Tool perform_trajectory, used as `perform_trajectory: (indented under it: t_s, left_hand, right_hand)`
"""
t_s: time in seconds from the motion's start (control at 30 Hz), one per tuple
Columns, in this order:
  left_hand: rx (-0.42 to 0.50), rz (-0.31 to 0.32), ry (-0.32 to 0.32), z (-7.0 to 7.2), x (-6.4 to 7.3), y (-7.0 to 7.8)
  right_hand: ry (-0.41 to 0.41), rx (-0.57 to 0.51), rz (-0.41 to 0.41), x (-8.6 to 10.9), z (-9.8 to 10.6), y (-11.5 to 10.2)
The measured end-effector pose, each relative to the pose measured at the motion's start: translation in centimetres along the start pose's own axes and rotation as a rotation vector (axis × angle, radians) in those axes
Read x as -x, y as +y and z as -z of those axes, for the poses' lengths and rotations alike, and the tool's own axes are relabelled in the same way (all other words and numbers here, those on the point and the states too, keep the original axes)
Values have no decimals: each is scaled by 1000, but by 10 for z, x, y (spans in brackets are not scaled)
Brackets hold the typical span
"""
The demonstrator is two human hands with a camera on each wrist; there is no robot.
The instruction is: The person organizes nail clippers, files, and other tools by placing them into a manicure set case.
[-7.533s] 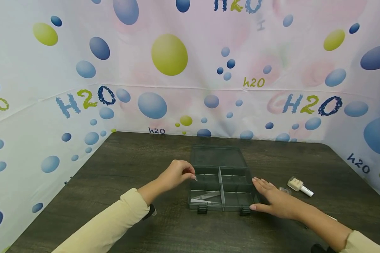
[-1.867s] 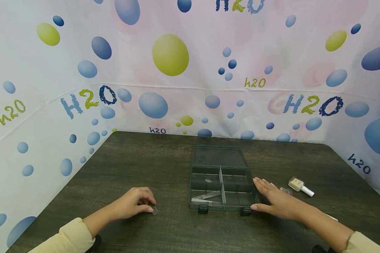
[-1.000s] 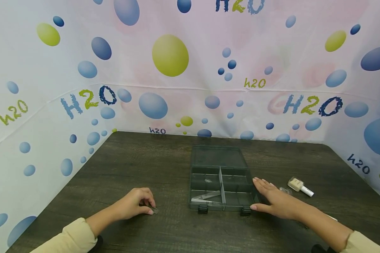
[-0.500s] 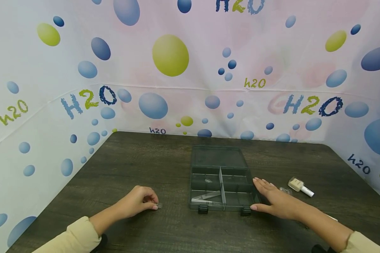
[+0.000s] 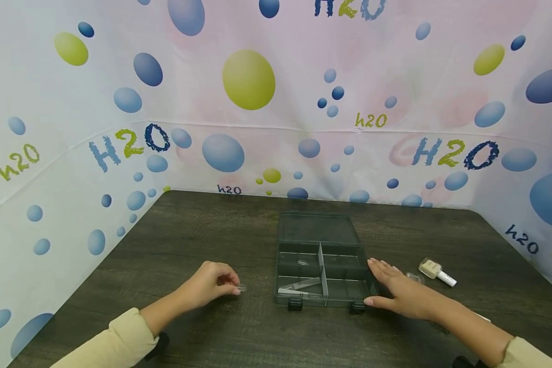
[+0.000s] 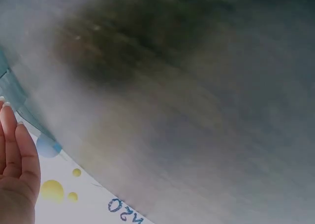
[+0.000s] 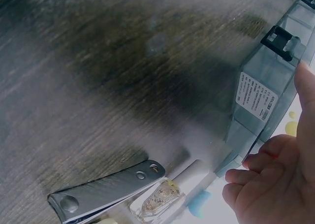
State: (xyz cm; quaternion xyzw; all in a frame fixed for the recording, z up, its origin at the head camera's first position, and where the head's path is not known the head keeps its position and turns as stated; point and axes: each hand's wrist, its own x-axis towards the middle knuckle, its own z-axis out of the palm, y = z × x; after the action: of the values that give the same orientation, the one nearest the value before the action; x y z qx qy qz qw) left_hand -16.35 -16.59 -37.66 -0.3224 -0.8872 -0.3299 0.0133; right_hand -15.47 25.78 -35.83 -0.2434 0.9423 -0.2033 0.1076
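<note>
My left hand (image 5: 213,283) pinches a small clear oval piece (image 5: 242,288) between thumb and fingertips, just above the table left of the box; its kind is too small to tell. The left wrist view shows only fingers (image 6: 27,155) at its left edge. A dark translucent divided box (image 5: 294,301) stands with its lid laid back. Its back left compartment holds a similar clear oval (image 5: 302,262); narrow pale strips (image 5: 303,284) lie in the front left one. My right hand (image 5: 402,294) rests against the box's right side, fingers extended, thumb at the front corner.
A cream nail polish bottle (image 5: 434,270) with a white cap lies right of my right hand. In the right wrist view, a nail clipper (image 7: 106,192) lies beside a small clear bottle with gold flakes (image 7: 160,199). A patterned sheet (image 5: 276,102) hangs behind the table (image 5: 211,225).
My left hand was at the box earlier, then went left and down to the table, where it took the clear piece. It now moves right and slightly away with it. A clear oval appeared in the box.
</note>
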Motion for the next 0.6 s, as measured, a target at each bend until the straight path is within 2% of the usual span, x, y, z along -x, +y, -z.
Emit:
perform_trajectory:
  t_s: [0.6]
  left_hand:
    - [-25,-12,115,-6,-15,8]
  right_hand:
    - [4,0,-5,0,-2,1]
